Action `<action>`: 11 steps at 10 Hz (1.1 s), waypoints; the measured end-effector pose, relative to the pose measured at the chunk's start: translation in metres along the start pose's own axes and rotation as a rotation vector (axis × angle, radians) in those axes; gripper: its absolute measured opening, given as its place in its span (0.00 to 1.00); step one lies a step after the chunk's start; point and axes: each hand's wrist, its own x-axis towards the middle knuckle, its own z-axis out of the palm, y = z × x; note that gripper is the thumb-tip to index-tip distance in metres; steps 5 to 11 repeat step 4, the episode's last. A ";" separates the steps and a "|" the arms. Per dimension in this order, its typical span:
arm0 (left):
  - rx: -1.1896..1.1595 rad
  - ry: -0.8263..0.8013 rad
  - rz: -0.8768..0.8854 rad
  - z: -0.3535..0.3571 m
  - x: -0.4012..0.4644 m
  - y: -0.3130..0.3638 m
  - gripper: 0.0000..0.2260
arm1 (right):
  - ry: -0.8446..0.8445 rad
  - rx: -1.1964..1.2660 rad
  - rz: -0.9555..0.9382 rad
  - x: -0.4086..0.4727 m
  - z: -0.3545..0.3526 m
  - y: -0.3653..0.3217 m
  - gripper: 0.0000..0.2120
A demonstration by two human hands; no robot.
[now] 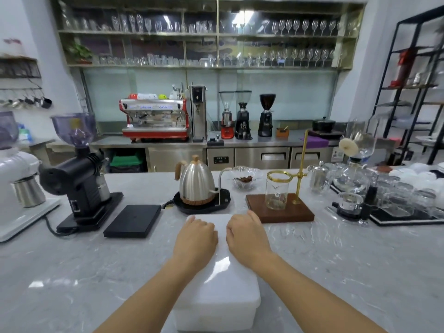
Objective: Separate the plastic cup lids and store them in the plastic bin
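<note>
Both hands, left hand (195, 239) and right hand (247, 236), rest on the plastic bin (223, 292) lid (fingers curled loosely, gripping nothing).

Two bare forearms enter from bottom of frame; left hand (195, 239) and right hand (247, 235) ungloved, no sleeves, rings or watch visible.

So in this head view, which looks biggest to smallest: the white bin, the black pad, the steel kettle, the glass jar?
1. White bin, though it is nearest the camera.
2. Black pad.
3. Steel kettle.
4. Glass jar.
Kettle and jar look close; their order is unsure.
</note>
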 end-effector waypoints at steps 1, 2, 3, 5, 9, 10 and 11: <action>-0.005 0.057 -0.020 -0.023 -0.005 0.002 0.09 | 0.072 0.046 -0.006 -0.005 -0.021 0.003 0.10; -0.111 0.294 -0.023 -0.063 -0.003 -0.001 0.06 | 0.292 0.094 -0.051 0.000 -0.053 0.015 0.05; -0.093 0.631 0.043 -0.117 -0.001 0.001 0.10 | 0.477 0.076 -0.113 0.009 -0.104 0.019 0.08; -0.024 0.862 0.080 -0.170 0.005 0.006 0.09 | 0.683 -0.018 -0.143 0.023 -0.158 0.023 0.10; -0.024 0.862 0.080 -0.170 0.005 0.006 0.09 | 0.683 -0.018 -0.143 0.023 -0.158 0.023 0.10; -0.024 0.862 0.080 -0.170 0.005 0.006 0.09 | 0.683 -0.018 -0.143 0.023 -0.158 0.023 0.10; -0.024 0.862 0.080 -0.170 0.005 0.006 0.09 | 0.683 -0.018 -0.143 0.023 -0.158 0.023 0.10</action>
